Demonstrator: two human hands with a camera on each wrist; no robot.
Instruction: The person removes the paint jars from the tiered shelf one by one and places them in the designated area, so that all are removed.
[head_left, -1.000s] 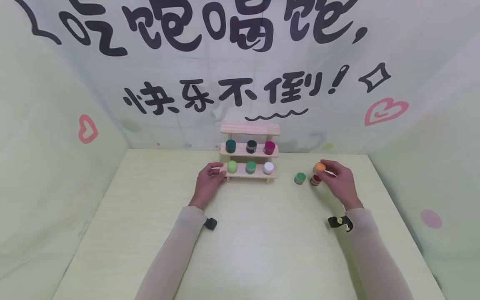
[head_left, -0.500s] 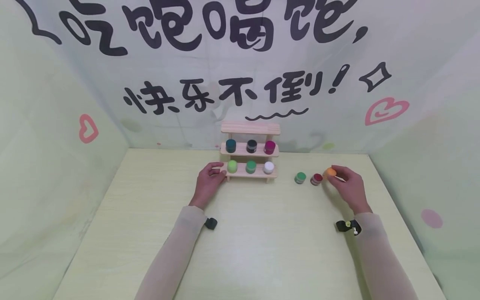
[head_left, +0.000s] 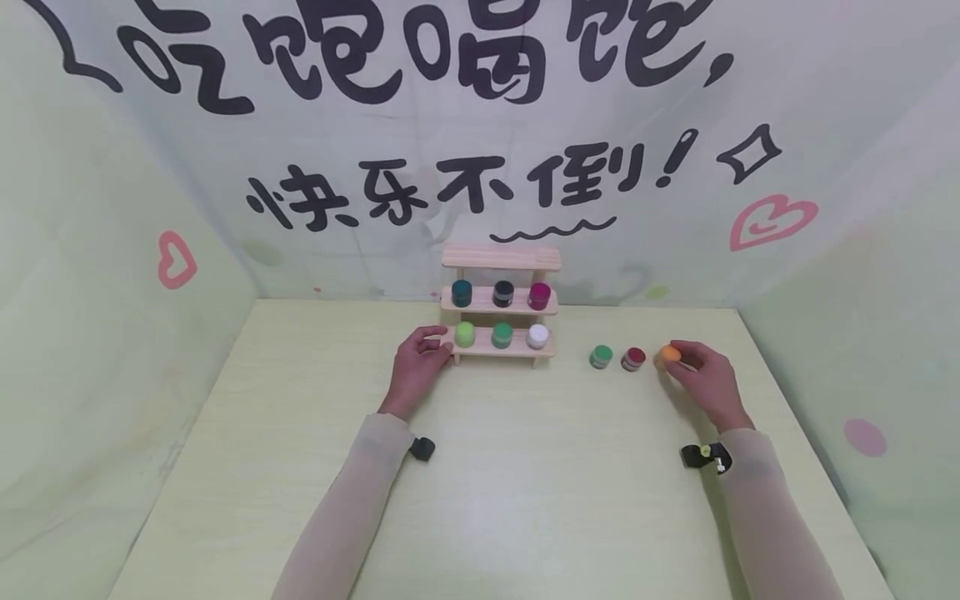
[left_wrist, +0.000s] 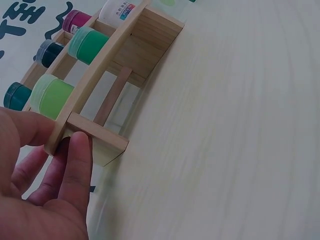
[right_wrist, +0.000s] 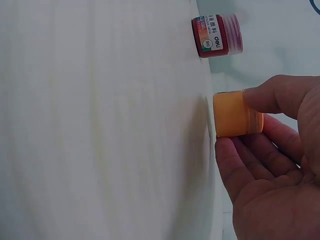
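My left hand (head_left: 419, 365) grips the left end of the bottom tier of a small wooden shelf (left_wrist: 111, 92), thumb and fingers around the board. On that tier stand a light green paint jar (head_left: 465, 334), a green paint jar (head_left: 502, 335) and a white paint jar (head_left: 537, 336). Off to the right, my right hand (head_left: 708, 383) pinches an orange paint jar (right_wrist: 232, 114) between thumb and fingers, at or just over the table. Left of it a dark red paint jar (head_left: 633, 358) and another green paint jar (head_left: 601, 356) stand on the table.
The middle tier carries a teal jar (head_left: 461, 293), a black jar (head_left: 503, 293) and a magenta jar (head_left: 539, 296). The top tier (head_left: 501, 257) is bare. Behind the table (head_left: 525, 475) hangs a printed cloth (head_left: 337, 258), with side panels left and right.
My right hand has carried the orange jar rightward and down, from above the dark red jar to a spot right of it. The left hand has kept its place on the shelf.
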